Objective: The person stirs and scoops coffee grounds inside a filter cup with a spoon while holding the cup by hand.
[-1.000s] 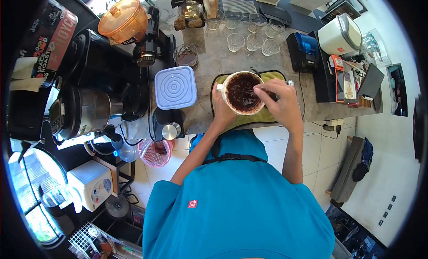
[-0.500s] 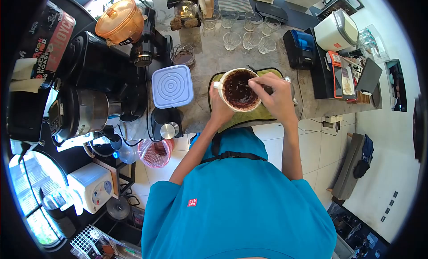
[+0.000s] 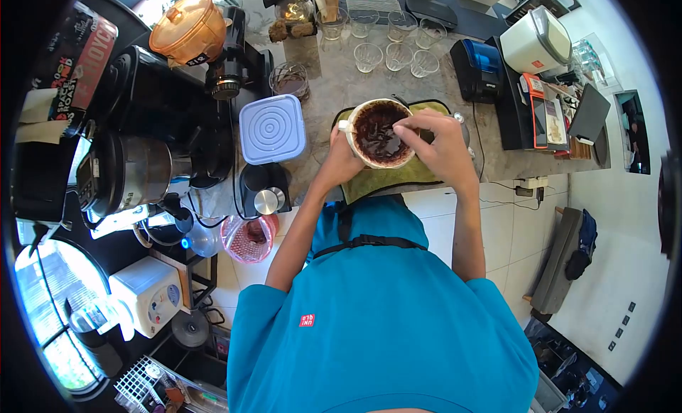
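Left hand point(image 3: 341, 161) clasped around the lower left of a white mug point(image 3: 376, 164) of dark liquid point(image 3: 376, 136); right hand point(image 3: 433, 139) pinched over the mug's right rim, on what cannot be told. Beneath the mug, green mat point(image 3: 394, 179) on grey counter point(image 3: 330, 79); left, lilac-lidded container point(image 3: 272, 129); beyond, clear glasses point(image 3: 398, 56); nearer, tiled floor point(image 3: 438, 232).

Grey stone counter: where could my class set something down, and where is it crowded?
Bare counter lies between the glass vessel and drinking glasses, continuing down between the blue-lidded container and mug. Crowded: around the green cloth, with left hand, right hand there.
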Action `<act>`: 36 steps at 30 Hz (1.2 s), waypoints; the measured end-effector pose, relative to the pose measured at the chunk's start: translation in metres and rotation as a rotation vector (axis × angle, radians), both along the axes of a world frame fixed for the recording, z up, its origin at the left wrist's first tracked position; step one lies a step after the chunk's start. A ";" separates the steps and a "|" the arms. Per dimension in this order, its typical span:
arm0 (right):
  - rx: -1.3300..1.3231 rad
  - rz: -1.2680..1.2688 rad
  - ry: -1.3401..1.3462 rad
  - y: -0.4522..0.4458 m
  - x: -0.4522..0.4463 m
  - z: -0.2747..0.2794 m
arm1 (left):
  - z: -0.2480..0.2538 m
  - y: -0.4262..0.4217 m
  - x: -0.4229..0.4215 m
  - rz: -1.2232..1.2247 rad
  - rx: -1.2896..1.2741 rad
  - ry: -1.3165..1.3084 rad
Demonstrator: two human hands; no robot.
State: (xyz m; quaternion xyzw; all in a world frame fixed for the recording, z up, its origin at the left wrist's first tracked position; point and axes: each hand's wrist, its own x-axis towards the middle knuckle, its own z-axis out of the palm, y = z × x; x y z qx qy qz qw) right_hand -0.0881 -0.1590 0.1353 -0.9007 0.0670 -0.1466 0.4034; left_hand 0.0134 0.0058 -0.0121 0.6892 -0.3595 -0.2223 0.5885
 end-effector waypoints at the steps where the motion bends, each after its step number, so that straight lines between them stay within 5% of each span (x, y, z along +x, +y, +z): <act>1: 0.010 -0.060 0.025 0.000 -0.001 0.000 | -0.001 0.000 0.001 -0.004 0.007 -0.004; 31: -0.096 -0.015 -0.017 -0.003 0.004 -0.002 | 0.011 0.001 0.013 -0.122 -0.028 0.052; 36: -0.043 -0.002 -0.074 -0.004 0.004 -0.001 | 0.001 -0.003 0.011 0.011 -0.100 0.020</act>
